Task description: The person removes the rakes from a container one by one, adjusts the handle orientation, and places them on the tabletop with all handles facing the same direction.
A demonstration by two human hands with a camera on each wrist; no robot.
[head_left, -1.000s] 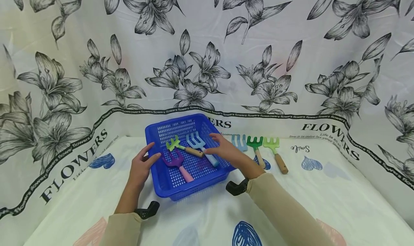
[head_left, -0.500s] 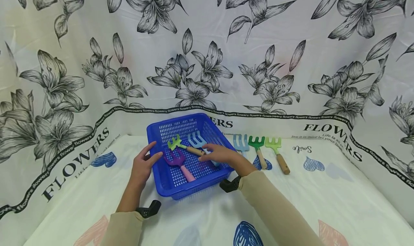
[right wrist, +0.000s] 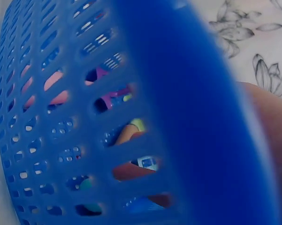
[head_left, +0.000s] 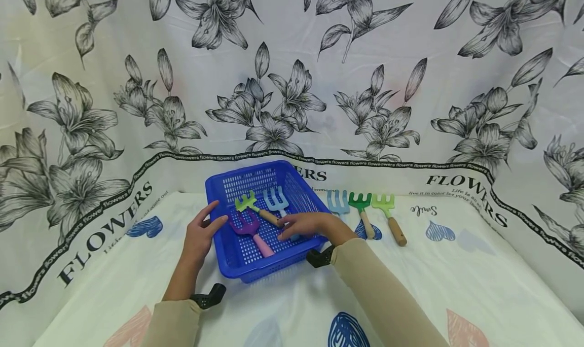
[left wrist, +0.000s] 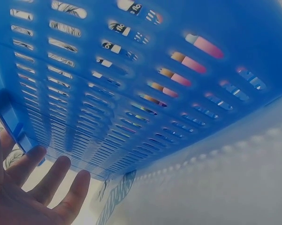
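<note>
A blue plastic basket (head_left: 275, 275) holds a light blue hand rake (head_left: 275, 199), a yellow-green rake (head_left: 246, 201) with a wooden handle and a purple rake (head_left: 246, 226) with a pink handle. My left hand (head_left: 199, 233) is at the basket's left side, its thumb at the rim; its spread fingers (left wrist: 74, 199) show below the rim in the left wrist view. Inside the basket, my right hand (head_left: 310, 224) covers part of the light blue rake's handle. Its fingers lie at the yellow-green rake's handle end. Whether it grips either handle is unclear; the basket wall mostly hides it in the right wrist view.
Right of the basket lie another light blue rake (head_left: 337, 202), a dark green rake (head_left: 360, 201) and a light green rake (head_left: 383, 201). They rest on a white printed cloth (head_left: 438, 286). A flower-patterned curtain (head_left: 319, 93) hangs behind.
My right hand has moved left and down from the basket's right rim to the handles inside. The handles of the yellow-green and light blue rakes have swung slightly toward me. My left hand stays put.
</note>
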